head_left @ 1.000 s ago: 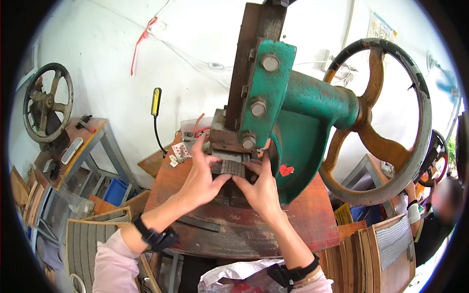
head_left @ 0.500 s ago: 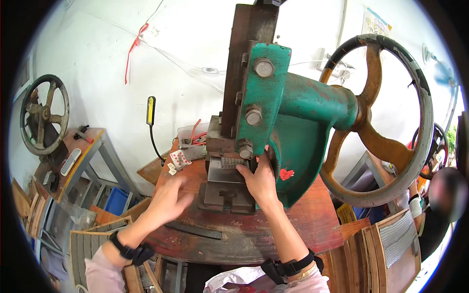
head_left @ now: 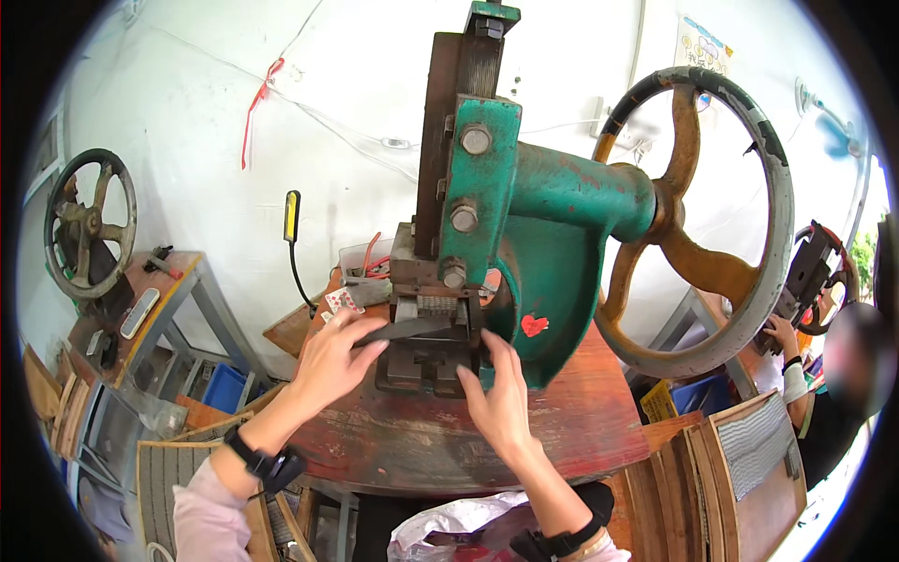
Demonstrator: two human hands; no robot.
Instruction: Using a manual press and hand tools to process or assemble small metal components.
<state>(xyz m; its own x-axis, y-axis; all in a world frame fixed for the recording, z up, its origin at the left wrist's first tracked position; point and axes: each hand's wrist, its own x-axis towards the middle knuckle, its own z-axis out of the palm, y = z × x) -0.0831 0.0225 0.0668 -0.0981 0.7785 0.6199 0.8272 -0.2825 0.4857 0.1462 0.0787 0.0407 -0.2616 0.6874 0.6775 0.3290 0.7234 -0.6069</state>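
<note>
A green hand press (head_left: 482,183) with a large spoked wheel (head_left: 688,169) stands on a worn reddish table (head_left: 412,450). My left hand (head_left: 330,365) grips a dark flat metal bar (head_left: 409,329) between thumb and fingers. The bar points right, across the front of the press's die area, just below a ridged metal piece (head_left: 438,305) under the ram. To the right of the slotted base (head_left: 426,363), my right hand (head_left: 496,393) is open, thumb apart from the fingers, its fingertips close to the die's right side. Whether they touch it I cannot tell.
Playing cards (head_left: 343,300) and a clear bin with red-handled tools (head_left: 370,262) lie behind my left hand. A lamp on a bent neck (head_left: 292,225) rises there. Wooden trays (head_left: 698,468) stand at right, where a co-worker's hand (head_left: 779,332) is at another press.
My left hand has taken up the dark bar from the table's front and brought it to the die. My right hand has drawn back from under the ram and opened. The view has shifted slightly.
</note>
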